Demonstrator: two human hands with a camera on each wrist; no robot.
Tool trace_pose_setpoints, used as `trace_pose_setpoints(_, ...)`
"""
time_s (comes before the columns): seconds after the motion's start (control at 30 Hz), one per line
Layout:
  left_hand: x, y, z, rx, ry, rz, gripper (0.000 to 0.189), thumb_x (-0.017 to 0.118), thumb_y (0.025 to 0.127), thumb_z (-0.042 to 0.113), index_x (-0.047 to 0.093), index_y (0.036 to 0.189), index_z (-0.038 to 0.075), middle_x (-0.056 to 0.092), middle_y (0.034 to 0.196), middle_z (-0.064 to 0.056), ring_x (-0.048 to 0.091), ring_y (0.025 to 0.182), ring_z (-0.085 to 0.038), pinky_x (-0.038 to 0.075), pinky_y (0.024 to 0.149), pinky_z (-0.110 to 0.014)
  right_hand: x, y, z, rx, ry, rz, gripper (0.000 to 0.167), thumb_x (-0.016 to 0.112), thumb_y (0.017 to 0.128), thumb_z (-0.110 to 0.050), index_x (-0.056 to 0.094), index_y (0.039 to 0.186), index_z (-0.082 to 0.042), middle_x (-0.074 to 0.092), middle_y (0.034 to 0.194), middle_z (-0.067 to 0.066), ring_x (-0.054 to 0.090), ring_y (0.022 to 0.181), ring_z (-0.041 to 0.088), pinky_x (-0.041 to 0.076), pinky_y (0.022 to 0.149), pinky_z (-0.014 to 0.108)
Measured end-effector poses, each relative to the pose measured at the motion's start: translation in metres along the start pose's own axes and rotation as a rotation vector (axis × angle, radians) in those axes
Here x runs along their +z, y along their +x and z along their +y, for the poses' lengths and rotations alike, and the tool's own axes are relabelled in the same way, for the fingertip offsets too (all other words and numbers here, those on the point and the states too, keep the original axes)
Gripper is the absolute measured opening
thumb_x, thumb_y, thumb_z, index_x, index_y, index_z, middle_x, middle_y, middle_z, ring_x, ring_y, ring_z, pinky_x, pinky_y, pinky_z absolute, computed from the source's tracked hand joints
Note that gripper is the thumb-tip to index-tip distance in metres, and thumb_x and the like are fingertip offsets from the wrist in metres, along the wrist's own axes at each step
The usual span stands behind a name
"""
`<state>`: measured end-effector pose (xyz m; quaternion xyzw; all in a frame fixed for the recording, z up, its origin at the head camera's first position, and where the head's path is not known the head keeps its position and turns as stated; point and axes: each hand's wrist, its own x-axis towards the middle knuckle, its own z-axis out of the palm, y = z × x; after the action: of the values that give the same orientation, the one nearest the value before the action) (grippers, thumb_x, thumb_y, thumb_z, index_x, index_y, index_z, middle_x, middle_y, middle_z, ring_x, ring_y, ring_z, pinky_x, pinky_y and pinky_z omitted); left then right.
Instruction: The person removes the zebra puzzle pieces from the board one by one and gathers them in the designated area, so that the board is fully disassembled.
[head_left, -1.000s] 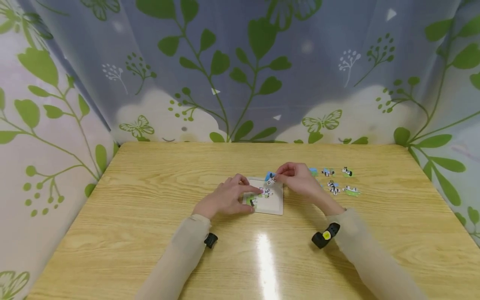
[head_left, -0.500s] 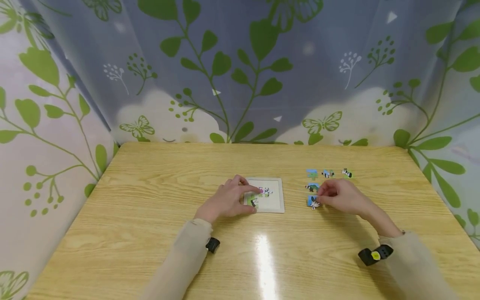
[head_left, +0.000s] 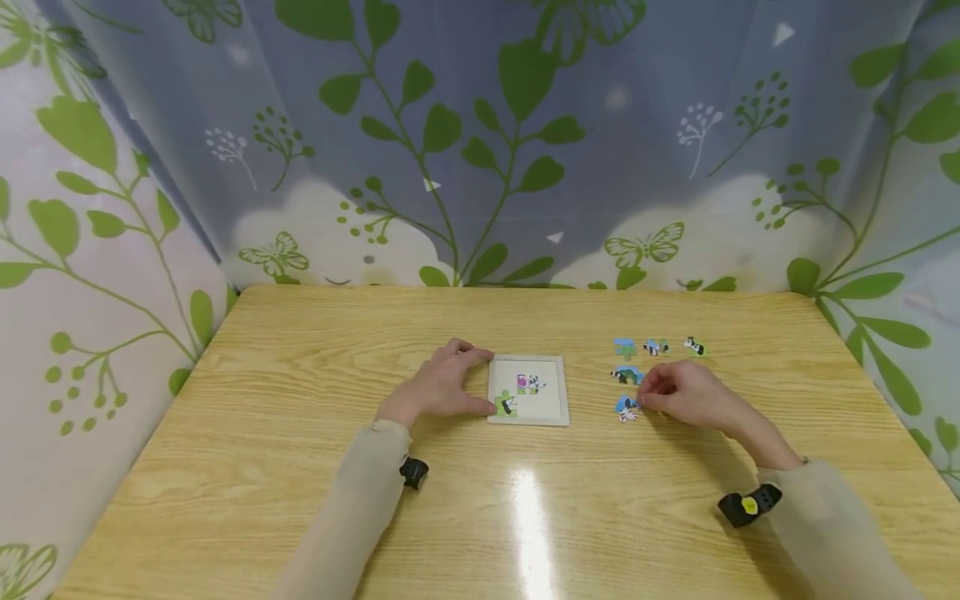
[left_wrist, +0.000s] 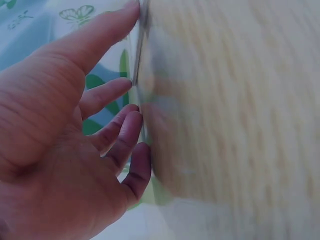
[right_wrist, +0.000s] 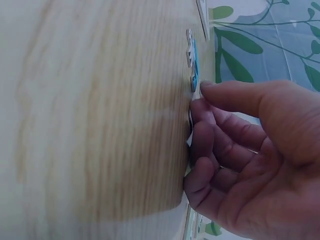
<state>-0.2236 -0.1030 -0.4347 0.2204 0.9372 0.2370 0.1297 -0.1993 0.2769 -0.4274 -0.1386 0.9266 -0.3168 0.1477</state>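
In the head view, a square puzzle tray [head_left: 564, 408] with a white rim lies on the table. Two puzzle patches lie inside: a pink-and-white piece [head_left: 529, 384] near the middle and a green piece [head_left: 505, 405] at lower left. My left hand [head_left: 438, 385] is spread at the tray's left side, thumb at the lower corner and a fingertip at the upper one. To the right, my right hand [head_left: 693, 404], fingers curled, has thumb and fingertips at the edge of a blue-and-white puzzle piece [head_left: 626, 410]. That puzzle piece [right_wrist: 192, 60] lies flat in the right wrist view.
Several loose pieces lie above the right hand: a blue-green piece [head_left: 624, 348], a panda piece [head_left: 656, 347], a black-and-white animal piece [head_left: 693, 346] and a dark green piece [head_left: 626, 375]. The right hand covers part of the table there. A patterned curtain [head_left: 480, 167] hangs behind.
My right hand has carried the blue-and-white piece from the tray's top right to the table on the right. My left hand has drawn back from inside the tray to its left edge.
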Motion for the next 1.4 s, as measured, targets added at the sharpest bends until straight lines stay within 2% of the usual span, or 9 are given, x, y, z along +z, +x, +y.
trace_pose_setpoints(0.23, 0.000, 0.001, -0.001, -0.023, 0.000, -0.023, 0.083, 0.084, 0.082, 0.044, 0.047, 0.153, 0.020, 0.041, 0.153, -0.015, 0.044, 0.136, -0.037, 0.039, 0.112, -0.056, 0.012, 0.011, -0.017, -0.117, -0.042, 0.091, 0.011, 0.069, 0.098, -0.023, 0.070, 0.098, -0.012, 0.067, 0.087, -0.001, 0.056, 0.072, 0.008, 0.046, 0.064, 0.026)
trace_pose_setpoints(0.43, -0.001, 0.003, 0.000, -0.062, -0.010, -0.043, 0.085, 0.084, 0.082, 0.044, 0.045, 0.154, 0.023, 0.038, 0.157, -0.013, 0.041, 0.140, -0.036, 0.036, 0.115, -0.056, 0.035, 0.038, -0.050, -0.208, -0.031, 0.068, 0.015, 0.071, 0.095, -0.019, 0.071, 0.106, -0.008, 0.069, 0.090, 0.001, 0.060, 0.076, 0.009, 0.049, 0.069, 0.028)
trace_pose_setpoints(0.67, -0.002, 0.003, 0.002, -0.081, -0.025, -0.056, 0.085, 0.083, 0.082, 0.045, 0.044, 0.154, 0.024, 0.037, 0.158, -0.011, 0.040, 0.141, -0.036, 0.036, 0.115, -0.056, 0.060, 0.065, -0.073, -0.245, -0.074, 0.040, 0.026, 0.077, 0.091, -0.020, 0.072, 0.112, -0.006, 0.066, 0.094, 0.007, 0.055, 0.079, 0.014, 0.046, 0.073, 0.030)
trace_pose_setpoints(0.87, -0.001, 0.003, 0.000, -0.092, -0.027, -0.050, 0.084, 0.083, 0.082, 0.045, 0.044, 0.154, 0.025, 0.037, 0.158, -0.011, 0.041, 0.141, -0.036, 0.036, 0.115, -0.056, 0.066, 0.075, -0.079, -0.225, -0.106, 0.045, 0.024, 0.079, 0.088, -0.021, 0.075, 0.108, -0.009, 0.064, 0.093, 0.007, 0.053, 0.081, 0.017, 0.043, 0.072, 0.031)
trace_pose_setpoints(1.03, -0.002, 0.003, -0.001, -0.089, -0.018, -0.049, 0.084, 0.083, 0.082, 0.045, 0.044, 0.154, 0.025, 0.037, 0.158, -0.011, 0.041, 0.141, -0.037, 0.036, 0.115, -0.057, 0.065, 0.080, -0.082, -0.185, -0.068, 0.005, 0.022, 0.082, 0.084, -0.020, 0.071, 0.101, -0.009, 0.064, 0.093, 0.006, 0.054, 0.085, 0.018, 0.043, 0.076, 0.031)
trace_pose_setpoints(1.17, -0.002, 0.003, -0.002, -0.087, -0.013, -0.048, 0.085, 0.083, 0.082, 0.045, 0.043, 0.154, 0.025, 0.036, 0.158, -0.011, 0.041, 0.140, -0.037, 0.036, 0.115, -0.056, 0.066, 0.077, -0.082, -0.176, 0.048, -0.018, 0.019, 0.079, 0.087, -0.014, 0.064, 0.098, -0.010, 0.064, 0.090, 0.004, 0.055, 0.081, 0.016, 0.045, 0.073, 0.029)
trace_pose_setpoints(1.3, -0.001, 0.003, -0.002, -0.085, -0.019, -0.048, 0.084, 0.083, 0.082, 0.045, 0.044, 0.154, 0.025, 0.036, 0.157, -0.011, 0.041, 0.139, -0.036, 0.036, 0.115, -0.056, 0.061, 0.064, -0.073, -0.188, 0.185, -0.017, 0.011, 0.073, 0.093, -0.011, 0.064, 0.099, -0.008, 0.068, 0.090, 0.006, 0.060, 0.080, 0.015, 0.047, 0.068, 0.027)
trace_pose_setpoints(1.4, -0.002, 0.002, -0.001, -0.082, -0.024, -0.052, 0.084, 0.083, 0.082, 0.045, 0.044, 0.154, 0.025, 0.036, 0.157, -0.012, 0.041, 0.139, -0.036, 0.037, 0.114, -0.056, 0.049, 0.050, -0.060, -0.166, 0.220, -0.010, 0.010, 0.070, 0.095, -0.012, 0.066, 0.103, -0.007, 0.070, 0.094, 0.008, 0.062, 0.083, 0.017, 0.048, 0.067, 0.027)
